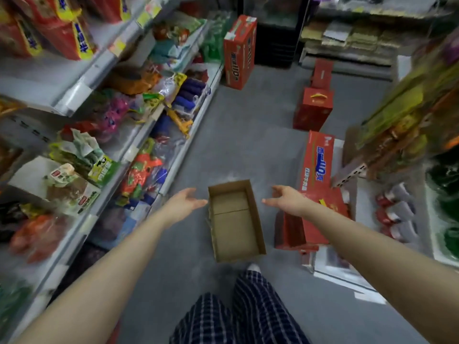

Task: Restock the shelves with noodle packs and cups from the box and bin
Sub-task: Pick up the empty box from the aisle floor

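Head view, nearest: plaid trouser legs (248,311) at the bottom edge, a foot just short of the near end of the cardboard box.
Cardboard box (234,219): lies on the grey floor (223,135) between the two hands, open top up; only bare cardboard shows inside, no packs or cups.
Left hand (185,201): reaches toward the box's left wall, fingers (201,201) straight and relaxed, holding nothing; whether the tips touch the wall, I cannot tell.
Right hand (285,197): reaches toward the right wall, fingers loosely spread, holding nothing, apart from the box.
Shelves (82,90): on the left, filled with blurred colourful packets; red noodle packs (49,28) on the top tier.
Red cartons (319,160): several stand on the floor to the right and further down the aisle.
Bin: none that I can make out.
Step in hand: judged to be dealing with the emptied box, both hands closing on its sides.
Next move calls for: an even two-sided grip on the thin, flexible walls, then lifting it clear so a full carton can be reached.
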The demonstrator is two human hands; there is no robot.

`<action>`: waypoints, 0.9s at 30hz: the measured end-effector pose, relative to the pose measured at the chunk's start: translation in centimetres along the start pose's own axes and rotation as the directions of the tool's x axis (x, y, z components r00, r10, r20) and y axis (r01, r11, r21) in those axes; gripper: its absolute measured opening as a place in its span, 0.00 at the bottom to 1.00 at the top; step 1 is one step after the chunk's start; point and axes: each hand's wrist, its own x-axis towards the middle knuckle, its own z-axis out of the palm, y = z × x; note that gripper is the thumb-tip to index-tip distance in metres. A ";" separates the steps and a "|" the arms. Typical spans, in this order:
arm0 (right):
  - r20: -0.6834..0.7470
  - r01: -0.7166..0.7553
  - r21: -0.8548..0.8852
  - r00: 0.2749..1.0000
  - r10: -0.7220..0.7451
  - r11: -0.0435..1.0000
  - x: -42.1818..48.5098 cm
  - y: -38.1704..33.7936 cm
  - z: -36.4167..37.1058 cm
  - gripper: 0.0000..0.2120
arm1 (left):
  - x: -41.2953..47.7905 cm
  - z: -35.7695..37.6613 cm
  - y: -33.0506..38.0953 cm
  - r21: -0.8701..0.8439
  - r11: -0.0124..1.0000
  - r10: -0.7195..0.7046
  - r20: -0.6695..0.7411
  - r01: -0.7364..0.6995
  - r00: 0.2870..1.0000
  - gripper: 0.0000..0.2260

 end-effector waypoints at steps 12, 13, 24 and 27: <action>0.060 -0.135 0.047 0.989 0.132 0.990 20.3 14.7 6.2 0.50 | 18.3 8.1 -10.0 -0.126 0.945 -0.299 0.050 0.303 0.953 0.37; 0.052 -0.161 0.041 0.986 0.159 0.986 21.4 16.0 7.0 0.43 | 20.1 9.0 -11.9 -0.113 0.940 -0.321 0.031 0.323 0.946 0.38; 0.002 -0.309 0.024 0.951 0.309 0.951 35.6 23.8 16.7 0.44 | 35.2 17.1 -27.6 -0.086 0.900 -0.424 0.060 0.428 0.904 0.22; 0.023 -0.341 -0.029 0.940 0.342 0.940 38.6 25.4 19.4 0.41 | 37.4 19.3 -30.8 -0.067 0.871 -0.478 0.110 0.486 0.871 0.33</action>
